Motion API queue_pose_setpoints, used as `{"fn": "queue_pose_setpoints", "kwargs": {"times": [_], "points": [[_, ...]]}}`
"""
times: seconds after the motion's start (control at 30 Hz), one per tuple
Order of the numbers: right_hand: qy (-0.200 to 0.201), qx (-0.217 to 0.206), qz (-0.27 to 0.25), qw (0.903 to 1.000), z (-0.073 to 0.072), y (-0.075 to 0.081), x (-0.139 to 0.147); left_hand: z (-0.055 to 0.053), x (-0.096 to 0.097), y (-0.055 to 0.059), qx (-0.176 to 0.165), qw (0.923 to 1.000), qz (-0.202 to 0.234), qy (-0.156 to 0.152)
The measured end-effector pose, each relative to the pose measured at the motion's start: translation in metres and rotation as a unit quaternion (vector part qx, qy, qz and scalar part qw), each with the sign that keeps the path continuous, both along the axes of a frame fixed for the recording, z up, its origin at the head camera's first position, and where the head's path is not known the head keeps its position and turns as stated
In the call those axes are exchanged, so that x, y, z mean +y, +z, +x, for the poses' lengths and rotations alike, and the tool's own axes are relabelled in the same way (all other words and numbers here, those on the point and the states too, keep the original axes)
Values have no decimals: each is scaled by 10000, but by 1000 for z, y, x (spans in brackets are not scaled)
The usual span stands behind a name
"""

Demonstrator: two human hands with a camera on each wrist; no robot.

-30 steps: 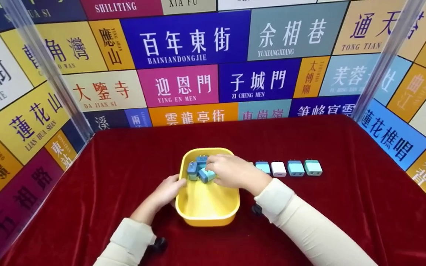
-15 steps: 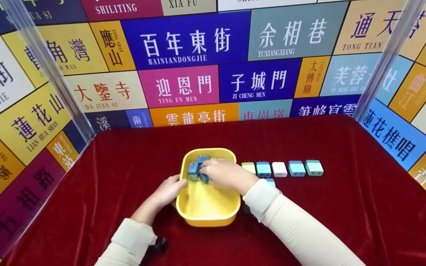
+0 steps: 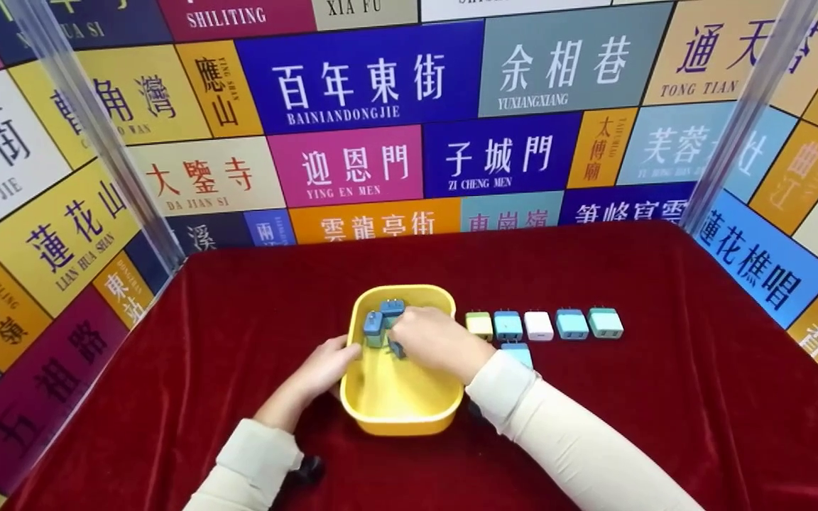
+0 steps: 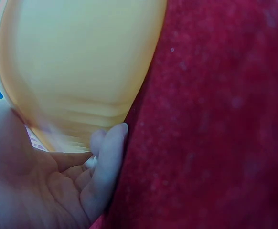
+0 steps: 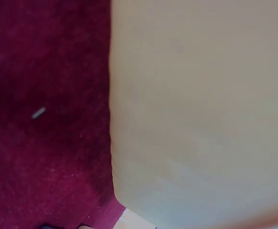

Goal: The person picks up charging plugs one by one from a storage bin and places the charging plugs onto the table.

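Note:
A yellow plastic bin (image 3: 402, 390) stands in front of me on a red cloth (image 3: 238, 305). My left hand (image 3: 324, 365) grips its left side, thumb over the rim; in the left wrist view the fingers (image 4: 108, 167) curl against the outer wall. Reaching inside over the right rim, my right hand (image 3: 437, 342) pinches a blue plug charger (image 3: 397, 348), largely covered by the fingers. Two more blue chargers, one upright (image 3: 373, 328) and one behind it (image 3: 392, 308), sit at the bin's far end. The right wrist view shows only the bin's outer wall (image 5: 201, 109) and cloth.
Right of the bin runs a row of chargers: yellow-green (image 3: 479, 325), blue (image 3: 508, 325), white (image 3: 539, 326), another blue (image 3: 572, 323) and green (image 3: 606, 323). A light-blue charger (image 3: 516, 354) lies in front of it, partly behind my right sleeve (image 3: 558, 419). Sign-covered panels (image 3: 352, 78) enclose the table.
My right hand has closed over the tilted charger in the bin, which has turned under the fingers. The right forearm shifted left, uncovering the yellow-green and light-blue chargers. My left hand stays put.

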State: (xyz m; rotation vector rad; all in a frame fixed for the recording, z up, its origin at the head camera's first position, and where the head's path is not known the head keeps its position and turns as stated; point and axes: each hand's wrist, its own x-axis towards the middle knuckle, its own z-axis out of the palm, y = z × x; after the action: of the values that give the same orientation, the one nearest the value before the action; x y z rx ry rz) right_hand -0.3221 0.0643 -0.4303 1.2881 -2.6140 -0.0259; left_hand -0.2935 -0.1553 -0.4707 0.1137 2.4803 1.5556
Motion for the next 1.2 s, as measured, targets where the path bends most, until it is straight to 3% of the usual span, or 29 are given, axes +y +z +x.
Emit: {"fn": "queue_pose_setpoints", "kwargs": {"times": [0.63,0.77,0.9,0.93,1.03,1.2], "points": [[-448,552,327,9969,17,2,-1,-2,-1,-3,17,10000,25,-17],[-648,504,231,9964,18,-1,-4,-5,-4,-6,75,9998,87,-140],[-783,179,128,9967,18,-3,-4,-5,-3,-7,81,9999,19,-78],[-792,61,113,9968,19,-2,-3,-2,0,-3,17,10000,-38,15],[-605,-241,130,9978,18,2,1,-1,0,-3,-13,10000,-77,43],[135,-634,278,9975,17,10,7,-2,0,-2,-25,10000,-60,28]]}}
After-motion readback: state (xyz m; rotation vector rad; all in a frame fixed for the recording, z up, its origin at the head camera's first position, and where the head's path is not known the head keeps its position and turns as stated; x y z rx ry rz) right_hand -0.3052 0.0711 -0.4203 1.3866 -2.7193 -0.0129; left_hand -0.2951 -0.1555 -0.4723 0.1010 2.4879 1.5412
